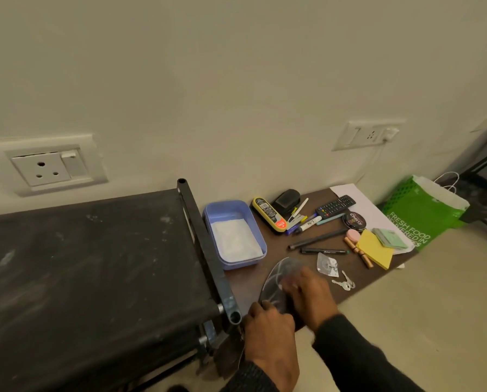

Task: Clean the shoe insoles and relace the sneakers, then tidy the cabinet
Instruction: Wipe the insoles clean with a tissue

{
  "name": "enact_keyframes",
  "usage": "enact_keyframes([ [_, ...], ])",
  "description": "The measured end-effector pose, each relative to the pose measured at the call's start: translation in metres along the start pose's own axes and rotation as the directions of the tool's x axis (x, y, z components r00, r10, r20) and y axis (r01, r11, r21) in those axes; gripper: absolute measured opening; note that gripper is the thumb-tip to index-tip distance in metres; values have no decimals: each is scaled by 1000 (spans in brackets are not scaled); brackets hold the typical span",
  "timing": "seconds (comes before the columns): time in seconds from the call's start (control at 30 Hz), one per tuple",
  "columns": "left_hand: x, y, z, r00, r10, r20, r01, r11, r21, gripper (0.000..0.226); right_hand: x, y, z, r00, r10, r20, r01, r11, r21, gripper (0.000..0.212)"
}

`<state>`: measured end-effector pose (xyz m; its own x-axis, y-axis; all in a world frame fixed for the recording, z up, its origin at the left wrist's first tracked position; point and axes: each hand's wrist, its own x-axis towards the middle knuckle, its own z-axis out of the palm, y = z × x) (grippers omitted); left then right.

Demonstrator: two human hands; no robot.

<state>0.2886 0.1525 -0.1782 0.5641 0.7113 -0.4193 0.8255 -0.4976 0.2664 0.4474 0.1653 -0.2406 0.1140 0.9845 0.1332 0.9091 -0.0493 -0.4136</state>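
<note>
At six o'clock, the left hand point(267, 326) grips the near end of the dark insole point(276, 281) on the brown surface point(248, 284); the blurred right hand point(310, 295) presses on it, grip unclear. At twelve o'clock sits a blue tub point(234, 233).

This looks like a room in a home. The wall point(236, 80) is plain and cream, with a wall socket point(48, 168) low down and another socket point(366, 134) with a white plug in it. A low brown table point(265, 278) holds everyday things: a TV remote point(335, 206), pens point(310, 224), keys point(345, 284), yellow sticky notes point(375, 248), a shoe polish tin point(355, 221) and a blue plastic box point(234, 233). A green food delivery bag point(423, 213) stands on the pale floor point(434, 306).
</note>
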Motion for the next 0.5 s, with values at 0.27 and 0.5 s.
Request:
enact_keyframes([
  [0.27, 5, 2, 3, 1000, -21, -21, 20, 998, -56, 34, -16, -25, 5, 998, 68, -8, -67, 998, 14, 13],
  [0.5, -4, -7, -3, 999, 20, -25, -22, 996, -87, 37, 49, -6, -8, 981, 177, -77, -181, 983, -41, 17],
])
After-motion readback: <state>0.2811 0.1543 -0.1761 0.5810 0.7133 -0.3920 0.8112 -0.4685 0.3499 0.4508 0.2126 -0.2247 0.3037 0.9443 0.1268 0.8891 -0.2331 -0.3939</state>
